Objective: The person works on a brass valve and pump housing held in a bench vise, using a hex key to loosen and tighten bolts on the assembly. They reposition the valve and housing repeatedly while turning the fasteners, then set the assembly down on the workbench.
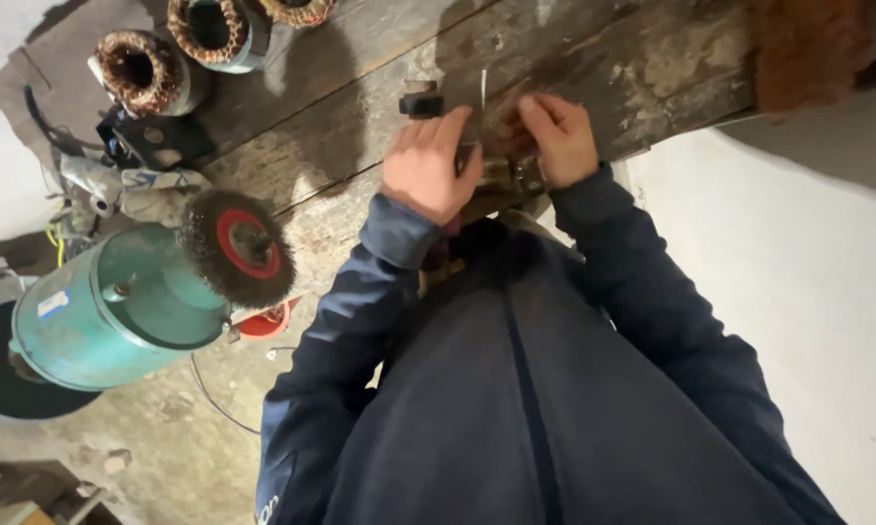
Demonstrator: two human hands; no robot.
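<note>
My left hand [428, 167] and my right hand [557, 138] meet over a small metal part with copper-coloured windings [501, 167] at the near edge of a worn wooden workbench [341, 126]. Both hands close around the part, and most of it is hidden under my fingers. A small black knob-like piece [421, 103] lies on the bench just beyond my left fingers. My dark blue sleeves and jacket fill the lower middle of the view.
A teal bench grinder motor [117, 306] with a round wire brush wheel [236, 245] stands at the left. Three wound stators [144, 70] sit at the bench's far left. A brown fibrous mass [809, 49] lies at top right. Concrete floor below.
</note>
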